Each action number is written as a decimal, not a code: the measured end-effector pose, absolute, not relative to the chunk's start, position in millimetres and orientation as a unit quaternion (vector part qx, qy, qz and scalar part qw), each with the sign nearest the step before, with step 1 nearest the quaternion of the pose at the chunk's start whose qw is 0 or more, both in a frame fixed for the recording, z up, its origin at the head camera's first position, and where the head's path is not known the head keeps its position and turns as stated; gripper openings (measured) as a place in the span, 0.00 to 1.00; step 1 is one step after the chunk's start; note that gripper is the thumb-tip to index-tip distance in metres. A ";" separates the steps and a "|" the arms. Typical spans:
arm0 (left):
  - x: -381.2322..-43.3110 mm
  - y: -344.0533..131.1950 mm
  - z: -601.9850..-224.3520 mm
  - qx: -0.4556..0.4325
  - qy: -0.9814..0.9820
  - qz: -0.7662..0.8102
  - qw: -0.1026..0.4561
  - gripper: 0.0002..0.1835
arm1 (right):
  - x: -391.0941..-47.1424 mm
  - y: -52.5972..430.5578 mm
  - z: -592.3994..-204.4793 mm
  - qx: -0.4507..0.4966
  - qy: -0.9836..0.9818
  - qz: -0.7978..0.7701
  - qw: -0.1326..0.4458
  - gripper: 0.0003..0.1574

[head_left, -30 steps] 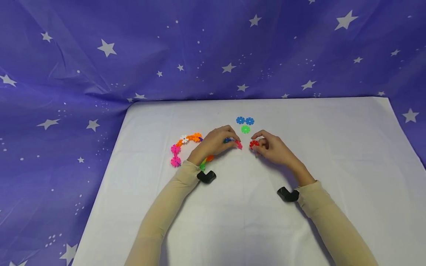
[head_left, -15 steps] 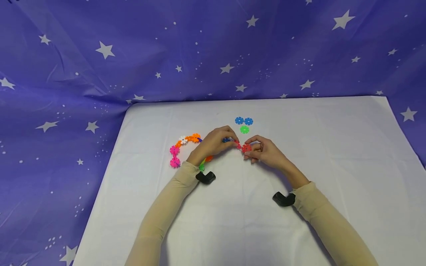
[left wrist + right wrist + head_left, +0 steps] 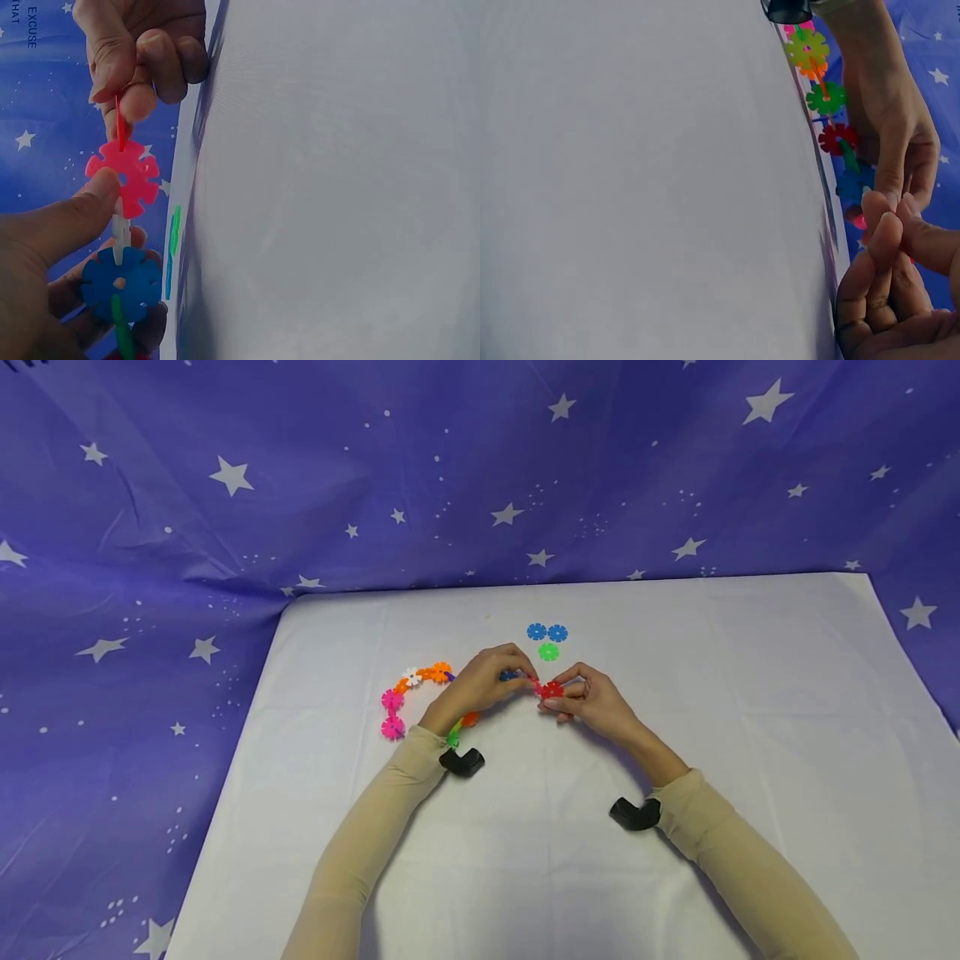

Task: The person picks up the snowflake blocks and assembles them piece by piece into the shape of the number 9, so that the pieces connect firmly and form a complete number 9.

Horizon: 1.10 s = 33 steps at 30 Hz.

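My left hand (image 3: 491, 681) pinches a pink snowflake disc (image 3: 129, 176) at the end of a linked chain, its thumb flat on the disc's face. Behind that piece come a white disc seen edge-on (image 3: 121, 238) and a blue disc (image 3: 120, 283). My right hand (image 3: 596, 700) holds a red snowflake disc (image 3: 552, 690) between thumb and fingers. In the left wrist view the red disc stands edge-on, its lower edge at a notch of the pink disc. The right wrist view shows both hands' fingertips close together, hiding most of the red disc.
The rest of the multicoloured chain curves over the white table, with pink discs (image 3: 392, 727), a white disc (image 3: 411, 677) and orange discs (image 3: 442, 672). Two loose blue discs (image 3: 547, 632) and a loose green disc (image 3: 549, 652) lie beyond the hands. A starry purple cloth (image 3: 480, 468) hangs behind.
My right hand has moved left with the red disc, closing the gap to the pink disc in my left hand. The left hand has stayed nearly still.
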<state>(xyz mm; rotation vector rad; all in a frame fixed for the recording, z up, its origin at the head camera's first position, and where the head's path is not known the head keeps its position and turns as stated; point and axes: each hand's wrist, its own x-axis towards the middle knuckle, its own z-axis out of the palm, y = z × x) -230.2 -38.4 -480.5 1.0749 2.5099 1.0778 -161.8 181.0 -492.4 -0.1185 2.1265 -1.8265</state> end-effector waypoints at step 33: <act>-230.2 -63.0 -463.7 0.353 0.871 0.311 0.143 0.21 | -162.5 162.6 -498.1 -0.032 0.796 -0.592 0.120 0.23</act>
